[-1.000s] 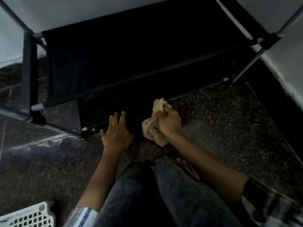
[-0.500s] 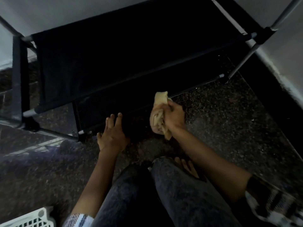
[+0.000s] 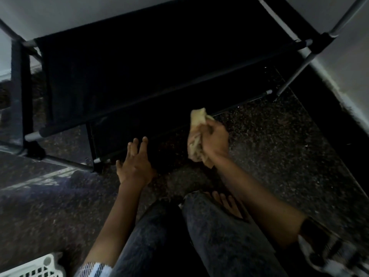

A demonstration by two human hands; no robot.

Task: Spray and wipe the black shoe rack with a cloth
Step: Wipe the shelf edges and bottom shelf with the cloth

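- A person crouches on a dark speckled floor (image 3: 279, 156) in dim light, looking down at their own two hands and knees.
- The black shoe rack (image 3: 139, 66) fills the upper half of the view: a wide fabric shelf on a grey metal tube frame, with a lower shelf beneath it close to the floor (much of that lower level is lost in shadow).
- The rack's long axis runs left to right across the view, rising slightly toward the right; its lower front rail passes just beyond both hands.
- The right hand (image 3: 215, 139) is closed in a fist around a bunched pale yellow cloth (image 3: 196, 134), which sticks out above and below the fist.
- The cloth lies just in front of the lower front rail, near its right half; whether it touches the rail cannot be told.
- The left hand (image 3: 135, 162) is spread wide and empty, palm down, its fingertips reaching the edge of the lower shelf; it looks to be bracing.
- The right hand is the one placed to wipe: the shelf lies ahead of it and to its left, so a stroke would likely run leftward along the rail.
- No spray bottle is visible.
- A white plastic basket (image 3: 36, 266) shows at the bottom left corner, well apart from the rack.
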